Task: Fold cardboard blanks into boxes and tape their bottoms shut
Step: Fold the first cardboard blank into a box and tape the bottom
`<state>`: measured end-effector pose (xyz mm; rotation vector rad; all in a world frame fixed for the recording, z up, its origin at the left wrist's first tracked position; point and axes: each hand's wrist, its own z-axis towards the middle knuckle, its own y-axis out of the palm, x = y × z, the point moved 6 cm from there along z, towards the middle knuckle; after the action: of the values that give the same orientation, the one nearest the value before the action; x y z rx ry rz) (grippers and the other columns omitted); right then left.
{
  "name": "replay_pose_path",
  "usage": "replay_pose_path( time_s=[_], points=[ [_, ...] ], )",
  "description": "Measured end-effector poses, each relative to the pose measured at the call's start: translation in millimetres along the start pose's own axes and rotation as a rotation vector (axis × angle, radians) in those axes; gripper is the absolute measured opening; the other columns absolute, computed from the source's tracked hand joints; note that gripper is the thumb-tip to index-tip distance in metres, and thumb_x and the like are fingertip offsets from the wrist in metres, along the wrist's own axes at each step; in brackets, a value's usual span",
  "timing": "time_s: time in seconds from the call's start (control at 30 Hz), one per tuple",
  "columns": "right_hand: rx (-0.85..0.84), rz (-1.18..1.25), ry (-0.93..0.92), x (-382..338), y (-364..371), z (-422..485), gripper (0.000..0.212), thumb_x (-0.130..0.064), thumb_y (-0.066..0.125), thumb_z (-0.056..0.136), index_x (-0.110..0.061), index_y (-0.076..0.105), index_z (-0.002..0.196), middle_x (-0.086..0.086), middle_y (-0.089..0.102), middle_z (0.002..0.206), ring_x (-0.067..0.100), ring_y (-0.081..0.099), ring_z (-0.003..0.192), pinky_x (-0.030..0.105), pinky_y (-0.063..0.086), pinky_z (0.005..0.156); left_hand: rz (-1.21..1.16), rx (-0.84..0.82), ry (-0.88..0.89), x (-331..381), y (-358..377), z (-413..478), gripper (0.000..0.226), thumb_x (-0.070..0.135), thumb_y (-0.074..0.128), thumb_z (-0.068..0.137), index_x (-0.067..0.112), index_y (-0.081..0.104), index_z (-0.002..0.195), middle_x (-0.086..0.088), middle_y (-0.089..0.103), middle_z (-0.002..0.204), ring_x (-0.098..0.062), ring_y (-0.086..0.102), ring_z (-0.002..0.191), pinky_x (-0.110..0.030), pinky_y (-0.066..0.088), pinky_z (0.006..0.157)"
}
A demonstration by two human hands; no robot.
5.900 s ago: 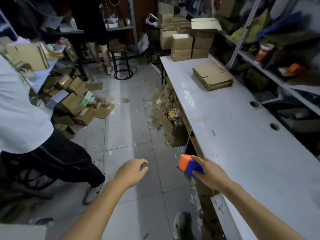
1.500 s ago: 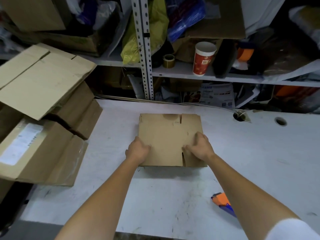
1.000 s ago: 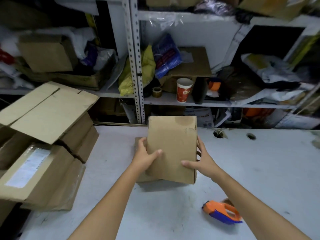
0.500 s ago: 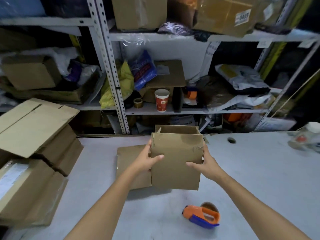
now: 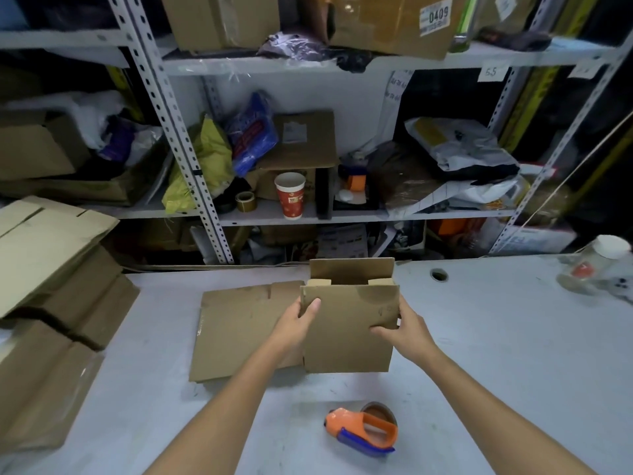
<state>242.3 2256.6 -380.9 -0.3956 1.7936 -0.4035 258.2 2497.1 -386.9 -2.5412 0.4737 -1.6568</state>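
A brown cardboard box (image 5: 349, 323), opened into a square tube, is held above the white table (image 5: 496, 354). Its top flaps stand up and two small side flaps fold inward. My left hand (image 5: 298, 320) grips its left edge, thumb on the near face. My right hand (image 5: 404, 329) grips its right edge, fingers on the near face. A stack of flat cardboard blanks (image 5: 236, 327) lies on the table just left of and behind the box. An orange and blue tape dispenser (image 5: 363, 430) lies on the table in front of the box.
Large cardboard boxes (image 5: 51, 286) are piled at the table's left end. A clear jar with a white lid (image 5: 596, 265) lies at the far right. Metal shelving (image 5: 342, 214) packed with boxes, bags and a red paper cup (image 5: 290, 195) stands behind the table.
The blank lifted from the stack has opened from flat into a square tube between my hands, and its side flaps now fold inward. The view has tilted up and shifted.
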Motion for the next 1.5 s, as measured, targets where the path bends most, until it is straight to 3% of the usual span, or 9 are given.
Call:
replay_pose_path(
  time_s=[0.23, 0.37, 0.6, 0.77, 0.9, 1.07, 1.2, 1.37, 1.5],
  points=[
    [0.096, 0.092, 0.019, 20.4, -8.7, 3.5, 0.040, -0.049, 0.067, 0.090, -0.033, 0.056, 0.125, -0.015, 0.062, 0.114, 0.009, 0.056, 0.108, 0.023, 0.047, 0.086, 0.095, 0.019, 0.001, -8.1, 26.5, 12.9, 0.078, 0.079, 0.047, 0.082, 0.037, 0.041, 0.147, 0.008, 0.057, 0.140, -0.017, 0.055, 0.127, -0.048, 0.048, 0.106],
    [0.156, 0.144, 0.038, 23.5, -25.2, 6.1, 0.023, -0.048, 0.059, 0.095, -0.035, 0.058, 0.114, -0.024, 0.061, 0.102, 0.006, 0.058, 0.101, 0.021, 0.045, 0.083, 0.059, 0.013, 0.000, 12.2, 44.3, 4.5, 0.053, 0.060, 0.043, 0.097, 0.036, 0.043, 0.144, 0.005, 0.057, 0.140, -0.018, 0.054, 0.128, -0.048, 0.046, 0.108],
    [0.167, 0.137, 0.057, 43.6, -39.6, 1.3, 0.027, -0.046, 0.066, 0.092, -0.029, 0.063, 0.113, -0.015, 0.066, 0.103, 0.005, 0.059, 0.097, 0.018, 0.046, 0.070, 0.042, 0.029, 0.020, 14.5, 71.0, -6.9, 0.055, 0.042, 0.037, 0.106, 0.020, 0.026, 0.156, -0.001, 0.037, 0.156, -0.020, 0.033, 0.144, -0.031, 0.032, 0.108],
    [0.162, 0.156, 0.066, 61.1, -35.5, -0.9, 0.029, -0.042, 0.071, 0.089, -0.029, 0.063, 0.114, -0.013, 0.067, 0.103, 0.007, 0.061, 0.099, 0.020, 0.047, 0.073, 0.009, 0.028, 0.035, 1.6, 79.6, -5.4, 0.050, 0.033, 0.042, 0.106, 0.018, 0.031, 0.152, 0.006, 0.043, 0.142, -0.008, 0.037, 0.127, -0.025, 0.032, 0.098],
    [0.135, 0.155, 0.080, 70.5, -32.3, 2.0, 0.050, -0.037, 0.075, 0.088, -0.029, 0.053, 0.132, -0.016, 0.060, 0.120, 0.010, 0.058, 0.110, 0.021, 0.049, 0.082, 0.011, 0.030, 0.027, -14.0, 78.8, 5.9, 0.039, 0.032, 0.048, 0.104, 0.037, 0.038, 0.142, 0.012, 0.043, 0.139, -0.014, 0.039, 0.136, -0.030, 0.036, 0.105],
    [0.111, 0.150, 0.088, 72.8, -29.1, 1.1, 0.074, -0.027, 0.076, 0.088, -0.028, 0.035, 0.149, -0.011, 0.050, 0.136, 0.008, 0.049, 0.117, 0.020, 0.044, 0.091, 0.035, 0.005, 0.021, -29.0, 74.9, 16.3, 0.068, 0.037, 0.059, 0.097, 0.063, 0.020, 0.145, -0.001, 0.032, 0.160, -0.025, 0.034, 0.145, -0.053, 0.035, 0.115],
    [0.090, 0.143, 0.116, 75.4, -29.5, 6.1, 0.099, -0.027, 0.079, 0.086, -0.032, 0.012, 0.158, 0.002, 0.040, 0.155, 0.021, 0.044, 0.136, 0.033, 0.042, 0.105, 0.044, -0.003, -0.055, -27.5, 73.7, 17.0, 0.076, 0.033, 0.056, 0.100, 0.044, 0.006, 0.157, -0.008, 0.024, 0.163, -0.028, 0.028, 0.148, -0.049, 0.033, 0.116],
    [0.036, 0.003, 0.071, 69.8, -35.9, 17.3, 0.117, -0.034, 0.081, 0.082, -0.053, -0.011, 0.152, 0.007, 0.040, 0.152, 0.029, 0.045, 0.134, 0.043, 0.046, 0.106, 0.058, 0.009, -0.090, -29.5, 73.6, 25.4, 0.078, 0.031, 0.055, 0.101, 0.037, 0.003, 0.159, -0.006, 0.023, 0.164, -0.030, 0.028, 0.148, -0.049, 0.033, 0.116],
    [0.024, -0.007, 0.050, 68.3, -40.3, 21.3, 0.111, -0.033, 0.083, 0.080, -0.055, 0.001, 0.151, 0.004, 0.043, 0.145, 0.026, 0.049, 0.127, 0.039, 0.050, 0.097, 0.054, -0.002, -0.086, -35.6, 73.5, 30.3, 0.074, 0.033, 0.056, 0.100, 0.037, 0.010, 0.158, -0.005, 0.025, 0.163, -0.030, 0.029, 0.148, -0.051, 0.033, 0.116]
  ],
)
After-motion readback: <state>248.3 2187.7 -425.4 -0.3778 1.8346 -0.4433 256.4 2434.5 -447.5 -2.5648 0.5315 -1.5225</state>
